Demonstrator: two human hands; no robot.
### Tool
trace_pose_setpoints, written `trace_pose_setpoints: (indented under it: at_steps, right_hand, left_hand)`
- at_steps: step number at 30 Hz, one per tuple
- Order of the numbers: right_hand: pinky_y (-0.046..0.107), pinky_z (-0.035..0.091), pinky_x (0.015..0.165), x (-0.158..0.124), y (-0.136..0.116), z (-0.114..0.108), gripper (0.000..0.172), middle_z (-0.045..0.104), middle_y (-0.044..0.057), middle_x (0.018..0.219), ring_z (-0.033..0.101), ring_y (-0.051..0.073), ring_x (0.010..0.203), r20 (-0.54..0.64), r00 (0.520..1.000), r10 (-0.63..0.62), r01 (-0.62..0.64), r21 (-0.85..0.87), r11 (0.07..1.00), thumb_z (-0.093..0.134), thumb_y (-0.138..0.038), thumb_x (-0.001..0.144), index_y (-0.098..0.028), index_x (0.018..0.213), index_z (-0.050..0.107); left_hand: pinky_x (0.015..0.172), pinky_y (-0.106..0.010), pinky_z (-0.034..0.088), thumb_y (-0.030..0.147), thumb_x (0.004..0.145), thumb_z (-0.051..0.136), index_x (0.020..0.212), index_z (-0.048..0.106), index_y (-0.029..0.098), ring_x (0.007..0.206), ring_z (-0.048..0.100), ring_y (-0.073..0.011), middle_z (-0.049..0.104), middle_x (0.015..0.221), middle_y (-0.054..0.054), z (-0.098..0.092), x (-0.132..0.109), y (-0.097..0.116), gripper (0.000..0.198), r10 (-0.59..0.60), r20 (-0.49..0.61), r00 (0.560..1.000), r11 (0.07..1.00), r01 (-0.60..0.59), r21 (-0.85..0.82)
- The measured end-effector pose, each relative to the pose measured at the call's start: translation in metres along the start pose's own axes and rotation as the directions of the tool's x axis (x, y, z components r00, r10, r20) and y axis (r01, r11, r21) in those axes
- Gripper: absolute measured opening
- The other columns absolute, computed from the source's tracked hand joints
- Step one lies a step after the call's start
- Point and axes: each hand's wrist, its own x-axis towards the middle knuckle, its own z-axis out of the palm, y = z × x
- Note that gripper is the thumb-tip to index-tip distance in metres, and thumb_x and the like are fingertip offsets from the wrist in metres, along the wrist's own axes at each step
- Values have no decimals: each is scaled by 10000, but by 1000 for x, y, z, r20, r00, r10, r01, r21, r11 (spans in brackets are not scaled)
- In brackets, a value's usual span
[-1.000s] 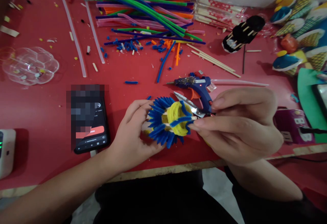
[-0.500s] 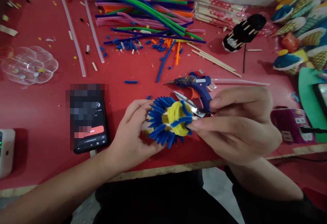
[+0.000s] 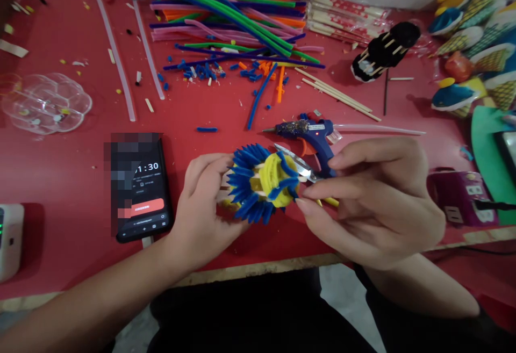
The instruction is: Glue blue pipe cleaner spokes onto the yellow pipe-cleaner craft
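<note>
Head view: your left hand grips the fringed piece, yellow end toward your right hand. Can't tell if that one's pinching anything.

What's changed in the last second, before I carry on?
The left hand has shifted slightly left with the blue-and-yellow craft piece. The right hand seems to have let go of the stick tip; its fingers have spread a little. The phone shows different digits. The glue gun and scissors lie as before.
</note>
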Motion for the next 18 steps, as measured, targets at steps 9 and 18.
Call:
trace_pose_setpoints:
  at_steps: [9, 18]
  right_hand:
    - [351, 489, 590, 1, 1, 7, 133, 620, 39, 966, 599, 177, 776, 24, 997, 72, -75, 133, 988, 816, -169, 815, -251, 870, 726]
    - [407, 509, 609, -2, 0, 4, 188, 664, 54, 1005, 629, 233, 808, 80, 992, 92, -98, 78, 992, 776, -147, 834, -311, 907, 723]
  left_hand:
    - [982, -513, 609, 336, 845, 779, 1256, 584, 250, 1126, 684, -332, 679, 1230, -132, 1, -1, 0, 463, 126, -33, 991, 988, -123, 89]
    - [975, -510, 618, 299, 818, 766, 1281, 560, 282, 1159, 679, -332, 676, 1242, -114, 1, -2, -1, 507, 95, -8, 995, 992, -94, 81]
